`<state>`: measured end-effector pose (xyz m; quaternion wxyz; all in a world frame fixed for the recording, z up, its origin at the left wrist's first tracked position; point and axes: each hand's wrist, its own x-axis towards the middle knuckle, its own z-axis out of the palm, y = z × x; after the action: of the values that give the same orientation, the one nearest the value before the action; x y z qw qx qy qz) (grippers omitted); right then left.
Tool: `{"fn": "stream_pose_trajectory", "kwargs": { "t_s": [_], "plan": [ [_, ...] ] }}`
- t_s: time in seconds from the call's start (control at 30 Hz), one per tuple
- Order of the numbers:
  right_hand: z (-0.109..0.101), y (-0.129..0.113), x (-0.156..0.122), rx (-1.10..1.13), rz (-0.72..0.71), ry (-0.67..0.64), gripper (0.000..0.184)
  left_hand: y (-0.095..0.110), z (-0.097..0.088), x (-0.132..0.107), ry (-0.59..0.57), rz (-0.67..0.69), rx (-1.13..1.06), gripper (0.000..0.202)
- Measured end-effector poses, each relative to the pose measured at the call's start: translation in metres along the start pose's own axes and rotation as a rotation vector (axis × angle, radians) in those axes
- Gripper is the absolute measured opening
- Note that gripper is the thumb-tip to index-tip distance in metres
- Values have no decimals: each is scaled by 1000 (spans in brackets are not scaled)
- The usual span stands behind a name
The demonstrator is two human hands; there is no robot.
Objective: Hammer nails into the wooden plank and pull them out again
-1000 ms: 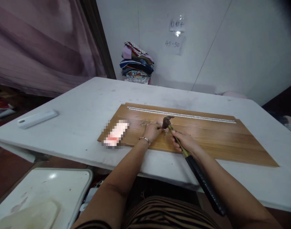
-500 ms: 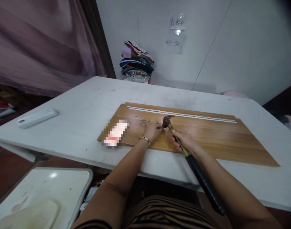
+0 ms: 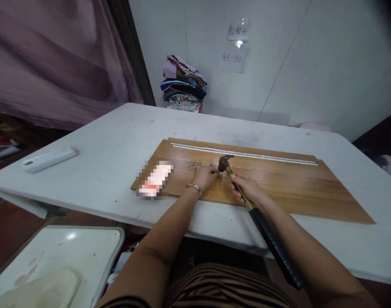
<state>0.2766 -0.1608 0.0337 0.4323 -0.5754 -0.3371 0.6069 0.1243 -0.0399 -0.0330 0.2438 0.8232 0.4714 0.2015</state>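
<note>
My left hand (image 3: 205, 174), wearing a bracelet, rests on the wooden board (image 3: 298, 184). Its thumb and forefinger pinch a nail, mostly hidden by the fingertips and hard to make out. My right hand (image 3: 248, 188) grips a claw hammer (image 3: 266, 231) partway up its handle, on the yellowish stretch below the head. The dark, rusty hammer head hovers just right of and above my left fingertips. Several loose nails (image 3: 193, 164) lie on the board left of my left hand, and a single nail (image 3: 184, 156) is farther back.
Two white measuring strips (image 3: 247, 155) run along the board's far side. A blurred-out packet (image 3: 156, 179) lies on its left end. On the white table (image 3: 105, 171) there is a white plastic handle-like piece (image 3: 50, 159). Folded cloths (image 3: 184, 83) are stacked behind; a white stool (image 3: 96, 248) stands lower left.
</note>
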Motion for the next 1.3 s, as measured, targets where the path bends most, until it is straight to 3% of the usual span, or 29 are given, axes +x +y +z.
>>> {"fn": "stream_pose_trajectory", "kwargs": {
  "t_s": [1.3],
  "plan": [
    [2,-1,-2,-22,11,-6,39,2,-1,0,-4,3,-8,13]
  ]
}}
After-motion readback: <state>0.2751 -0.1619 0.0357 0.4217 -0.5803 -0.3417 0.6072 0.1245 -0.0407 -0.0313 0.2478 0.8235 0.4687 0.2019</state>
